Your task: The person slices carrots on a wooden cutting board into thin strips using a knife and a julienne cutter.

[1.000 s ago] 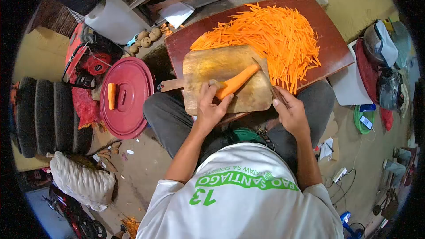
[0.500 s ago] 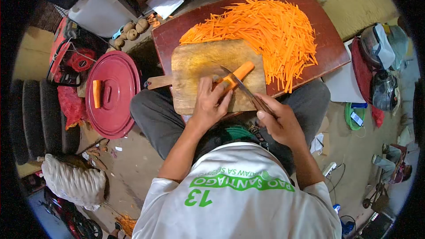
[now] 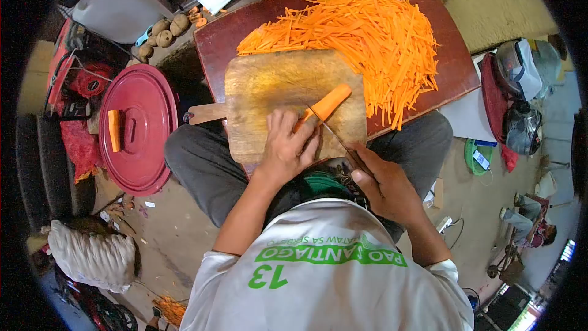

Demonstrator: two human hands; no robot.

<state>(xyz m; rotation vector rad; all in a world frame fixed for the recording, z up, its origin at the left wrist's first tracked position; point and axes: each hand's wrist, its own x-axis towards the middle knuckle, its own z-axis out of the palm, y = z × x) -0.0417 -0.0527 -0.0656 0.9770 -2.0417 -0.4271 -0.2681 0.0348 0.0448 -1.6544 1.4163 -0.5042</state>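
On a wooden cutting board (image 3: pixel 263 83) lies a peeled carrot (image 3: pixel 332 102), slanted up to the right. My left hand (image 3: pixel 288 146) is closed on the carrot's near end, fingertips bent over it. My right hand (image 3: pixel 381 179) grips the handle of a knife (image 3: pixel 334 135), whose blade crosses the carrot just beyond my left fingers. How deep the edge sits in the carrot I cannot tell. A large heap of carrot sticks (image 3: pixel 392 49) spreads behind and right of the board on the dark red table (image 3: pixel 453 61).
To the left, another carrot piece (image 3: pixel 114 130) rests on a red lid (image 3: pixel 144 165). Several round brown objects (image 3: pixel 164 38) sit beyond it. A white sack (image 3: pixel 92 257) is on the floor at lower left. A green basket (image 3: pixel 474 158) with a phone stands at right.
The knife blade has turned steeper across the carrot, and my right hand has come slightly nearer my body. My left hand still holds the carrot. The whole view has shifted a little.
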